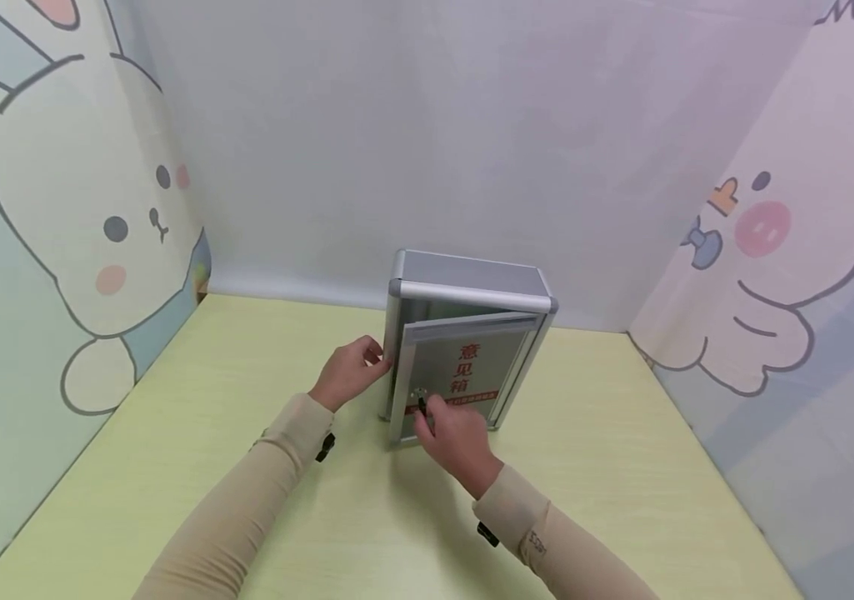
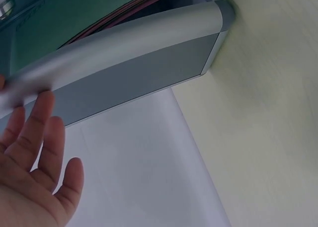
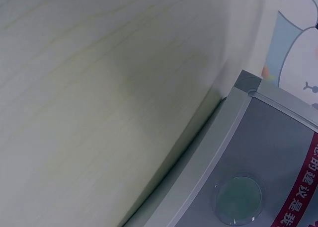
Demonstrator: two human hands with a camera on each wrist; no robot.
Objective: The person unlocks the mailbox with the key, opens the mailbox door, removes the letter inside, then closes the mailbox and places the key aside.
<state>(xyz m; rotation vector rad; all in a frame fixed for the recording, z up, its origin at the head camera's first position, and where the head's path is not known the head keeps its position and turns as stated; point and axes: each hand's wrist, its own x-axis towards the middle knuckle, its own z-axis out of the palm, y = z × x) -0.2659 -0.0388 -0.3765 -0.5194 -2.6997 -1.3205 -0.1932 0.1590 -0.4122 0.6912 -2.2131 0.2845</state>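
A grey metal suggestion box (image 1: 471,279) stands upright with its front door (image 1: 445,358) ajar, the gap on the left side. My right hand (image 1: 460,437) pinches a black-headed key (image 1: 422,405) at the door's lock (image 1: 418,392). My left hand (image 1: 350,371) is at the box's left edge. In the left wrist view, the left fingers (image 2: 42,105) are loosely bent, with fingertips right at the silver frame (image 2: 144,36). Inside the box show a green surface (image 2: 74,21) and reddish sheet edges (image 2: 124,11). The right hand is outside the right wrist view.
The box stands on a pale yellow tabletop (image 1: 591,467) near its back edge. Behind it hangs a plain light curtain (image 1: 456,125). Cartoon-printed curtains flank the table, a rabbit (image 1: 97,192) on the left and a chick (image 1: 786,208) on the right.
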